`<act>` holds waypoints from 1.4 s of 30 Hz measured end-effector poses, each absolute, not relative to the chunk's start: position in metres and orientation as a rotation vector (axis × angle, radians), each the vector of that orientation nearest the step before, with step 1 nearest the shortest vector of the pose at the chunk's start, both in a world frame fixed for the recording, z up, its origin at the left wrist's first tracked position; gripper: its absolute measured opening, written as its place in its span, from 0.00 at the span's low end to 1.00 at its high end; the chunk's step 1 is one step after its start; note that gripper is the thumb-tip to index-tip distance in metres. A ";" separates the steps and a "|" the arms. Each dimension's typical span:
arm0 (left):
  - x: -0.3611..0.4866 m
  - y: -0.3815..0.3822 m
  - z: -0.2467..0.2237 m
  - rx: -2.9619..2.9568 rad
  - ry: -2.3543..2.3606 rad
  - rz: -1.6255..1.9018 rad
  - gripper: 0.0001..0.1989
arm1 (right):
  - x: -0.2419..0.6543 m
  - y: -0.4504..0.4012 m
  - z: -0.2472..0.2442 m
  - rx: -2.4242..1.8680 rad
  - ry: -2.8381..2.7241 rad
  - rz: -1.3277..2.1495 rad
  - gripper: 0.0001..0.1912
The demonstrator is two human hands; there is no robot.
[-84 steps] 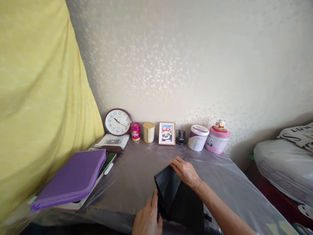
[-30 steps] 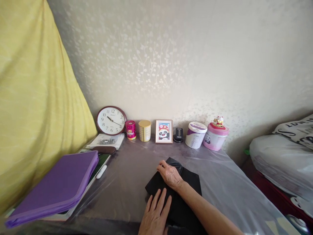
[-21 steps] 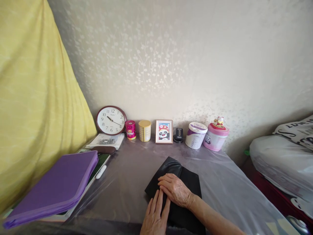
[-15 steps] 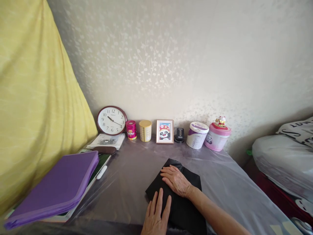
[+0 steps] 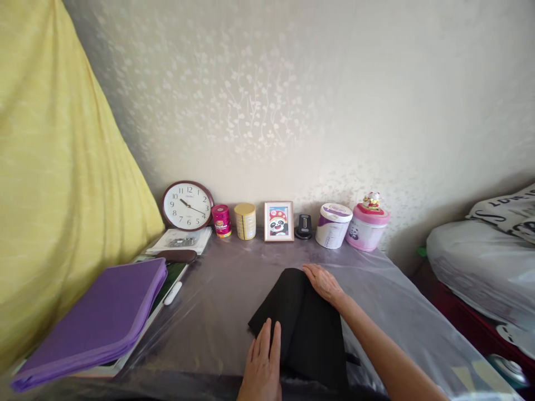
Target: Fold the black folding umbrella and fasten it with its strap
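A folded piece of black cloth-like material (image 5: pixel 313 334) lies on the table, a raised fold running down its middle. My left hand (image 5: pixel 262 365) rests on its lower left part, fingers stretched out and pointing away from me. At the far right corner of the black material is my right hand (image 5: pixel 324 283), its fingers close together over the edge; whether they pinch any of it is hard to tell. A thin dark strip sticks out at the material's lower right.
A purple folder (image 5: pixel 96 317) lies at the left by the yellow curtain (image 5: pixel 62 184). Along the wall stand a clock (image 5: pixel 188 206), a pink tin (image 5: pixel 221 220), a yellow tin (image 5: pixel 245 221), a picture frame (image 5: pixel 278 221) and two tubs (image 5: pixel 333 225). Bagged bedding (image 5: pixel 480 267) is at right.
My right hand has moved from the top of the black material to its far right edge. The material's right part has shifted, and a fold now shows down the middle.
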State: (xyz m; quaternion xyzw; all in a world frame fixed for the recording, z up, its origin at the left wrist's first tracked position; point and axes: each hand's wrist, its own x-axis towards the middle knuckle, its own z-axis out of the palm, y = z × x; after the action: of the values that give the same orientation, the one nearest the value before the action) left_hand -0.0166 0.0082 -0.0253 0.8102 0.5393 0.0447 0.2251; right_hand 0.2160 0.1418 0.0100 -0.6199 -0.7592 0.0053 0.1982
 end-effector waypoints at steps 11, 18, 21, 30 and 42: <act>-0.027 -0.002 -0.018 2.177 1.410 0.425 0.40 | 0.277 0.054 0.023 -1.458 -2.242 -0.109 0.20; -0.026 -0.002 -0.021 2.188 1.432 0.451 0.38 | 0.266 0.023 0.025 -1.335 -2.395 0.020 0.21; -0.026 -0.003 -0.024 2.195 1.428 0.481 0.38 | 0.259 0.020 0.025 -1.258 -2.462 0.063 0.22; -0.025 -0.002 -0.023 2.208 1.434 0.497 0.39 | 0.234 0.036 0.039 -1.161 -2.325 0.091 0.15; -0.022 -0.001 -0.030 2.324 1.494 0.395 0.39 | 0.164 0.083 0.041 -1.138 -2.271 -0.047 0.14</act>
State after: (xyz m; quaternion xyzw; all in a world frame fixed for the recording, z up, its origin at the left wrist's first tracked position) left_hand -0.0218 -0.0014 -0.0298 0.8200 0.5270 0.1394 0.1746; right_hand 0.1641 0.0830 0.0410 -0.4278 -0.8538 -0.0178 0.2962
